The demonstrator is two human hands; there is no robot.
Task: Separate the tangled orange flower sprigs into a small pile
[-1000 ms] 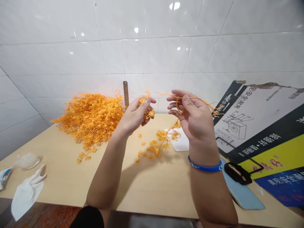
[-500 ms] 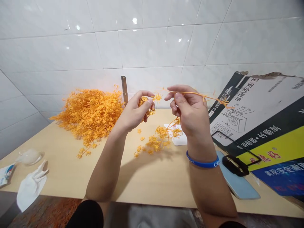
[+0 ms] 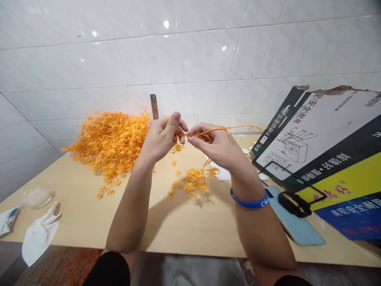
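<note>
Above the middle of the table (image 3: 190,234), my right hand (image 3: 218,145) pinches an orange plastic flower stem (image 3: 238,127) between thumb and fingers, and the stem's thin end sticks out to the right. My left hand (image 3: 163,139) is closed around part of an orange flower sprig, with one small flower (image 3: 177,147) hanging below its fingers. The fingertips of both hands almost meet. Below them, a loose cluster of orange flowers (image 3: 196,180) hangs or lies near the tabletop; which, I cannot tell. A few single flower heads (image 3: 174,163) lie beside it.
A large heap of orange flower sprigs (image 3: 116,139) fills the back left. Printed cardboard (image 3: 315,151) leans at right, behind a light-blue phone (image 3: 300,222) and a black band (image 3: 294,203). A white tissue (image 3: 41,234) and a packet (image 3: 7,220) lie at left.
My right hand has moved left and down, bringing its stem up to my left hand. My left thumb now points upward. The flower cluster below has shifted slightly left.
</note>
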